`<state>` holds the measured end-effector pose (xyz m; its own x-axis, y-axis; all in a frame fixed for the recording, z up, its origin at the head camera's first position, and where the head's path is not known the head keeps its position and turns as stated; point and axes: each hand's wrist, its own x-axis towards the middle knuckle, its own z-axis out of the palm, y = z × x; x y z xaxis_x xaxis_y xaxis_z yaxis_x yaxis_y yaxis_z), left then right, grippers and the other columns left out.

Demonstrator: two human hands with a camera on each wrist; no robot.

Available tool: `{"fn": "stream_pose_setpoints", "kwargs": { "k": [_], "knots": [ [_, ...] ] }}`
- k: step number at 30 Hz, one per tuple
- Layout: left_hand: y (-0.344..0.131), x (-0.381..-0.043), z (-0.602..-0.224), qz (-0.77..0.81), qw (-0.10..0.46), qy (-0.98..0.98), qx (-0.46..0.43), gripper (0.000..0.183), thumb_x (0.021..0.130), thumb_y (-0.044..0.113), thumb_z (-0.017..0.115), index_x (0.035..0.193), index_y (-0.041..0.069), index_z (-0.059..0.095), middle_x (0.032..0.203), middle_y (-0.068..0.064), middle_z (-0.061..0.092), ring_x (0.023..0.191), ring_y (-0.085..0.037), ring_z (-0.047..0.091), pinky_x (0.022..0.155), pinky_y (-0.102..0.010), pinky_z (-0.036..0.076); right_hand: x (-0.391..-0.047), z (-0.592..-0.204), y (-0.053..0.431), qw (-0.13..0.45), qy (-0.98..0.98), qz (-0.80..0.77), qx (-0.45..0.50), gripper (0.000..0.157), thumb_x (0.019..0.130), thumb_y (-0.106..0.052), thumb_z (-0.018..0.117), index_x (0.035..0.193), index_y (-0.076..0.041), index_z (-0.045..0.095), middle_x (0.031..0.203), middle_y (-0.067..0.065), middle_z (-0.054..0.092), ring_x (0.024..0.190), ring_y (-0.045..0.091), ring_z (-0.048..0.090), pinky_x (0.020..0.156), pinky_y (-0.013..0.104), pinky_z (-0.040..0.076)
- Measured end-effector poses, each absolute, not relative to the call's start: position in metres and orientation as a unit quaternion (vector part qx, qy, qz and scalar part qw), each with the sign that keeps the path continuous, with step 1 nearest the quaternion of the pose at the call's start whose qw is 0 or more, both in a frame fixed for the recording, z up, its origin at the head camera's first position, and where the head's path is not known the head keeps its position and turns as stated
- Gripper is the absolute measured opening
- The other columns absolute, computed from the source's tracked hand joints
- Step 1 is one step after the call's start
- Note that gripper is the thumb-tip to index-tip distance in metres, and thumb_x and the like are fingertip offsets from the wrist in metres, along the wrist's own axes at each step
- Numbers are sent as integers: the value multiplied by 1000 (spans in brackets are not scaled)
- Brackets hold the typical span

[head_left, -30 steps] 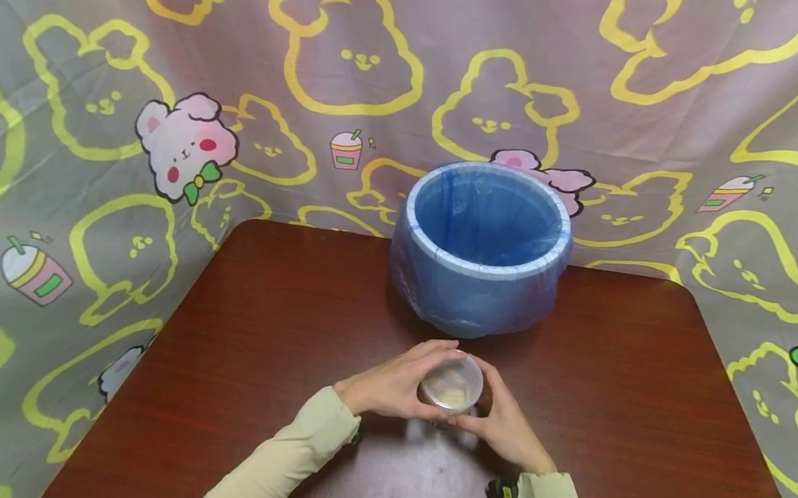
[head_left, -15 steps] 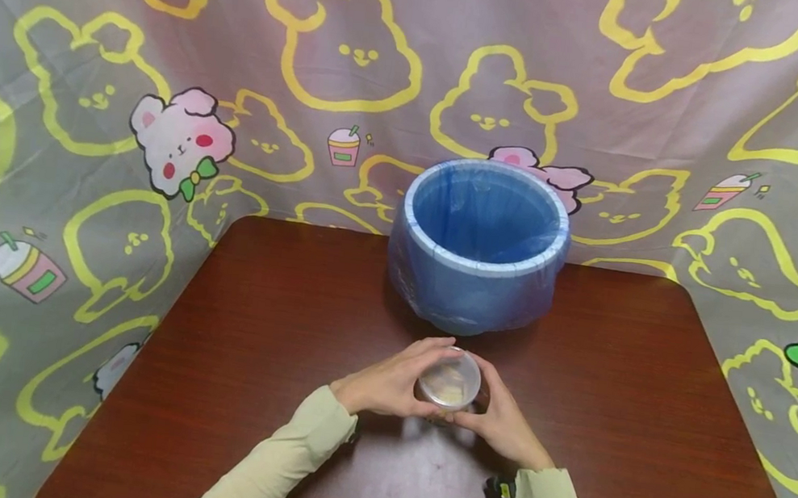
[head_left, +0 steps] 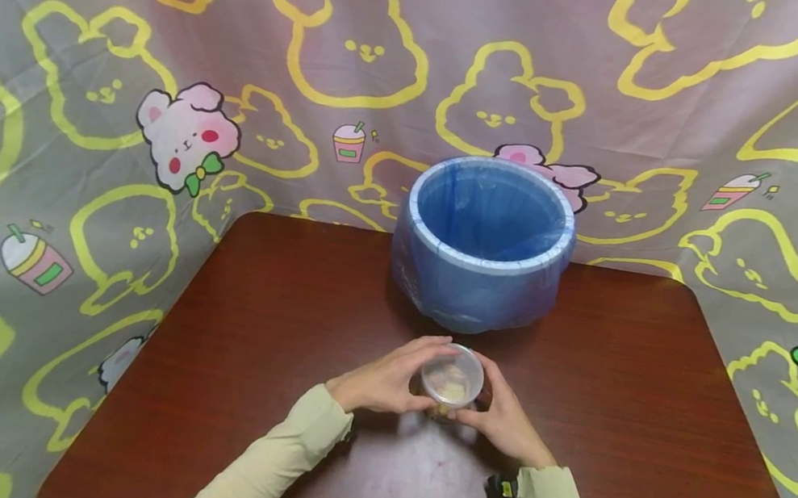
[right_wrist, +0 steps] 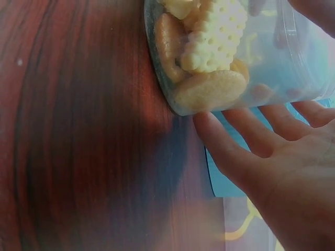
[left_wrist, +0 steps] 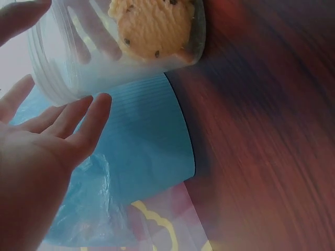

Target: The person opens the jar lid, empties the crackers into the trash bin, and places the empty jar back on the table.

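Observation:
A clear plastic jar (head_left: 449,380) with a round translucent top stands upright on the table between my two hands. Around its upper part curls my left hand (head_left: 385,379), the fingers and thumb at the rim. My right hand (head_left: 508,423) holds the jar's other side, lower down. In the right wrist view, a pale crinkled cracker (right_wrist: 217,39) and an oval biscuit (right_wrist: 209,91) show through the wall, among other pieces. The left wrist view shows a golden biscuit (left_wrist: 154,29) with dark specks near the jar's bottom. Whether the lid is loose, I cannot tell.
Behind the jar stands a blue bin (head_left: 478,290) lined with a thin blue plastic bag, its wide mouth facing up. A dark reddish-brown wooden table (head_left: 277,293) carries everything. Patterned cloth (head_left: 194,41) with cartoon figures hangs around the back and sides.
My left thumb has shifted slightly leftward along the jar's rim. The jar and the right hand stay in nearly the same place, and the head view has moved a little.

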<state>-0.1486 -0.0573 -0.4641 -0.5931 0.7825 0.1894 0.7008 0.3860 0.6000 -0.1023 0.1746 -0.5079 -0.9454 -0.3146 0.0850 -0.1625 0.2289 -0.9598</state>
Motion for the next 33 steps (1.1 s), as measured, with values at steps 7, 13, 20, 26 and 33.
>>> {"fn": "stream_pose_setpoints", "kwargs": {
  "k": [7, 13, 20, 26, 33],
  "knots": [
    [-62, -149, -465, 332, 51, 831, 444, 73, 80, 17, 78, 143, 11, 42, 147, -7, 44, 136, -18, 42, 111, -34, 38, -102, -509, 173, 70, 772, -614, -150, 89, 71, -8, 84, 144, -13, 34, 141, 17, 43, 124, 39, 48, 96, 35, 47],
    [-65, -148, -465, 344, 48, 829, 438, 69, 81, 15, 77, 141, 8, 44, 144, -6, 47, 135, -18, 44, 110, -34, 40, -102, -509, 173, 75, 769, -617, -152, 90, 71, -8, 84, 145, -13, 33, 141, 18, 43, 122, 41, 50, 93, 31, 48],
    [-64, -149, -465, 358, 40, 824, 437, 66, 81, 15, 78, 138, 5, 47, 142, -7, 48, 133, -18, 45, 108, -34, 41, -102, -505, 173, 67, 775, -611, -147, 91, 70, -6, 85, 145, -11, 33, 142, 17, 43, 125, 39, 47, 98, 44, 46],
    [-65, -149, -465, 365, 47, 828, 422, 70, 79, 17, 80, 139, 8, 47, 139, -4, 50, 130, -15, 47, 107, -33, 42, -103, -505, 173, 69, 777, -609, -143, 90, 70, -7, 85, 144, -13, 34, 141, 16, 44, 124, 38, 49, 97, 39, 47],
    [-64, -151, -466, 360, 47, 834, 417, 73, 77, 19, 82, 140, 10, 46, 137, -2, 50, 128, -11, 47, 107, -30, 42, -102, -506, 173, 67, 775, -614, -131, 91, 69, -5, 85, 144, -13, 34, 141, 16, 44, 125, 38, 49, 98, 35, 46]
  ]
}}
